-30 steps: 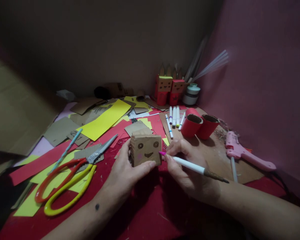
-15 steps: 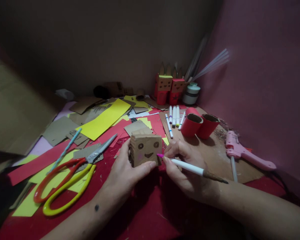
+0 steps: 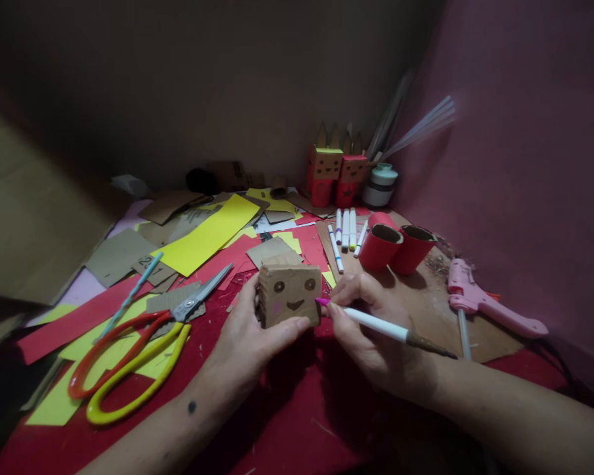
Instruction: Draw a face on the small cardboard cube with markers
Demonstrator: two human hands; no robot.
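A small cardboard block (image 3: 297,293) with a drawn face is upright in my left hand (image 3: 252,343), thumb along its lower front edge. The face has two round dark eyes, a small dark mouth and a faint pink patch on its left cheek. My right hand (image 3: 371,330) grips a white marker pen (image 3: 376,323) with a pink tip, which points at the right edge of the block's face. Whether the tip touches the cardboard I cannot tell. To the left lie scissors (image 3: 178,316) with red and yellow handles.
Paper and cardboard scraps cover the left side, including a yellow strip (image 3: 208,234). Beyond my right hand are several white markers (image 3: 345,229) and red-wrapped tubes (image 3: 380,249). A pink glue gun (image 3: 475,293) lies right. Two red figures (image 3: 327,175) stand behind, beside a jar (image 3: 380,185).
My right hand has drawn the marker's tip slightly up and right, to the edge of the block's face. The block has barely moved in my left hand.
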